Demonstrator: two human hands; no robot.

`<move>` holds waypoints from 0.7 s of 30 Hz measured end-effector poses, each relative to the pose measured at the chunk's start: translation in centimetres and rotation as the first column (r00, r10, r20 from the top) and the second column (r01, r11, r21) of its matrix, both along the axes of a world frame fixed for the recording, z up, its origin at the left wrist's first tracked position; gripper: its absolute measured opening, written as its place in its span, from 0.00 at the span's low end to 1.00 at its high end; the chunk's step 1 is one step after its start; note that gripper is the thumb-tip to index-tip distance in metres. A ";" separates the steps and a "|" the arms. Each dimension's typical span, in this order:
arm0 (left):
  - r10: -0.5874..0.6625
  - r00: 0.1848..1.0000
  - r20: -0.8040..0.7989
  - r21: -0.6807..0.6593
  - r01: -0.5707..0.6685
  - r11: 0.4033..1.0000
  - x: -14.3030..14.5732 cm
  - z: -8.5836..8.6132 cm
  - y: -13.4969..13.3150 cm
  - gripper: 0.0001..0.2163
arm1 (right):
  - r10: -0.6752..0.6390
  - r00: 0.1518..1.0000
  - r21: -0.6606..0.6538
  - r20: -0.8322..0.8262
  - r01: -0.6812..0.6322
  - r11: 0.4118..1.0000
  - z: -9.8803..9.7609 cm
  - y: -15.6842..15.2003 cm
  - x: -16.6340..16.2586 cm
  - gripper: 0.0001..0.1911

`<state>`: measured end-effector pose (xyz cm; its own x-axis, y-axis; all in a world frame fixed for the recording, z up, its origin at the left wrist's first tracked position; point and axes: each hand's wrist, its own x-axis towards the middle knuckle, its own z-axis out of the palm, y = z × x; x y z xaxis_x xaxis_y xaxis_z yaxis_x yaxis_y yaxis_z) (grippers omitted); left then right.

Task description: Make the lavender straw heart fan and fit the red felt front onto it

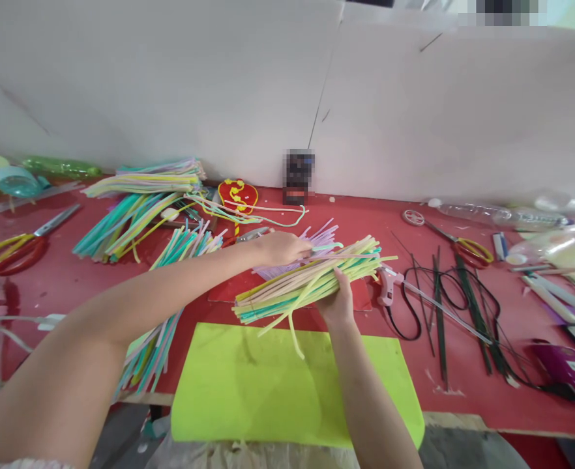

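Observation:
A bundle of yellow, peach and teal pipe cleaners [278,296] is lifted over the front of the table, with a few yellow ones bent loose below it. My right hand [339,296] grips this bundle from beneath, thumb on top. Above its far side, my left hand [286,247] is closed with fingers pinched around a mint-green pipe cleaner [327,247], whose bent end sticks out to the right. Lilac pipe cleaners [323,233] lie just behind my left hand. A yellow-green sheet [248,384] hangs over the table edge below both hands.
More pipe cleaner bundles [145,182] lie to the left, beside scissors [23,241]. On the right are a pink glue gun [389,286] with a black cord, dark green stems [439,319], more scissors [463,246] and plastic bottles [478,212]. A white wall [219,85] stands behind.

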<state>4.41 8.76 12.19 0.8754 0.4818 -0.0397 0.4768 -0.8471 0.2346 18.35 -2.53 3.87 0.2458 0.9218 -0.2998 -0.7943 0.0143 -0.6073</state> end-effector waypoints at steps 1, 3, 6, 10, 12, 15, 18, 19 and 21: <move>-0.001 1.000 -0.016 -0.011 0.001 1.000 0.3 0.2 -0.6 0.14 | -0.028 1.000 -0.020 0.004 0.028 0.999 0.0 0.1 0.0 0.13; 0.000 0.999 -0.036 -0.006 -0.001 1.000 0.8 0.3 -1.5 0.15 | -0.054 0.999 -0.047 0.003 0.054 0.997 -0.2 0.2 0.1 0.12; 0.005 0.998 -0.055 0.029 -0.003 1.000 1.3 0.1 -2.2 0.14 | -0.067 0.998 -0.053 0.009 0.068 0.996 -0.3 0.2 0.3 0.11; 0.062 0.995 -0.080 -0.021 -0.063 0.998 1.3 0.4 -1.9 0.13 | -0.056 0.998 -0.031 0.024 0.057 0.998 -0.3 0.2 0.4 0.13; 0.154 0.987 -0.044 -0.045 -0.155 0.987 1.1 1.3 -1.5 0.14 | -0.020 1.000 -0.012 0.022 0.020 1.000 -0.2 0.1 0.3 0.15; 0.291 0.955 0.062 -0.007 -0.291 0.957 0.8 3.9 -0.7 0.15 | 0.012 1.000 0.005 0.015 -0.012 1.000 -0.1 0.0 0.2 0.16; 0.355 0.927 0.119 0.106 -0.368 0.924 0.0 7.3 0.7 0.14 | 0.027 1.000 0.002 0.000 -0.027 1.000 0.0 -0.1 0.2 0.17; 0.379 0.916 0.136 0.152 -0.397 0.905 -0.4 8.3 1.4 0.14 | 0.020 1.000 0.002 0.000 -0.020 1.000 0.1 -0.1 0.3 0.17; 0.414 0.896 0.160 0.214 -0.441 0.872 -1.6 9.5 3.4 0.15 | -0.016 1.000 0.006 0.004 0.016 1.000 0.3 -0.1 0.4 0.17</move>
<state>2.86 12.12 21.72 0.5740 0.7927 0.2052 0.7888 -0.6026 0.1212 18.73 -2.67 4.18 0.2618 0.9193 -0.2937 -0.7914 0.0303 -0.6105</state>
